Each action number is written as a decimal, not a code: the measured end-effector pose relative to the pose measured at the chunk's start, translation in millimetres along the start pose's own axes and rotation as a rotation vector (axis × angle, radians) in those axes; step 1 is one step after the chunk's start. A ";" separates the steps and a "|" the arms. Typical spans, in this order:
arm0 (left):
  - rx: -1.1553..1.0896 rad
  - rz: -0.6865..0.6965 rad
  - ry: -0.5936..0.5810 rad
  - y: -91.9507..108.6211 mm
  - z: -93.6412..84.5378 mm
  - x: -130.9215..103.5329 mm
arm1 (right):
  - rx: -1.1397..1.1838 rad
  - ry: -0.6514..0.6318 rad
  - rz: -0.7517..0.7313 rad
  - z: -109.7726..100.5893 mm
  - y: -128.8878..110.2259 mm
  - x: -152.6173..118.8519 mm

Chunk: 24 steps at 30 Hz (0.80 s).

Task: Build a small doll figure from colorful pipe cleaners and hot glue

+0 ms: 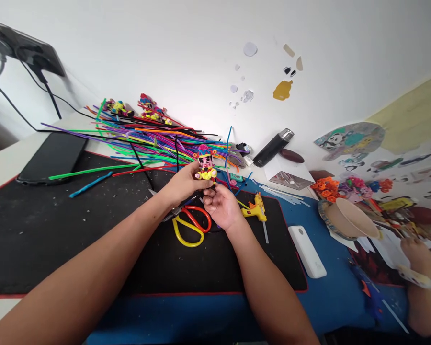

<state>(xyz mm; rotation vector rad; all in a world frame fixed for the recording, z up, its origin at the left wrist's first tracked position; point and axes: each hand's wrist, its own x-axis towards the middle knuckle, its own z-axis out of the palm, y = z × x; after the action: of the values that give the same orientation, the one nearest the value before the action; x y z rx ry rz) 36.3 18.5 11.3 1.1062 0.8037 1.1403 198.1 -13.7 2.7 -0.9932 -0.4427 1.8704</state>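
Note:
Both my hands hold up a small pipe-cleaner doll (206,165) with a blue and red hat, a pink face and a yellow front. My left hand (187,181) pinches it from the left side, thumb across its lower part. From below and the right, my right hand (221,206) grips its base with curled fingers. Just beneath my hands lie scissors (188,232) with one red and one yellow handle loop; their blades are partly hidden behind my left hand. To the right of my right hand rests a yellow glue gun (256,208) with a glue stick in it.
Behind my hands lies a heap of coloured pipe cleaners (158,136), with finished dolls (149,105) against the wall. A phone (52,158) is left on the black mat (75,249). A black flask (273,147), a white power bank (307,251) and another person's hand (418,256) are right.

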 end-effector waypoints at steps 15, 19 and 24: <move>-0.073 -0.022 -0.029 -5.3 1.7 -0.1 | 0.057 -0.094 0.025 2.3 -2.4 -0.6; -0.110 -0.037 -0.075 -1.5 2.7 -1.3 | 0.037 -0.094 0.006 2.8 -2.6 -0.4; -0.172 -0.047 -0.122 1.3 1.8 -1.6 | 0.043 -0.093 0.001 2.5 -2.5 1.0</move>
<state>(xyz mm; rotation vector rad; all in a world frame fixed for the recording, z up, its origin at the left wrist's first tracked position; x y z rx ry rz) 37.2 16.5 13.0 0.9980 0.6221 1.0709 197.4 -11.4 5.4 -0.8809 -0.4554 1.9249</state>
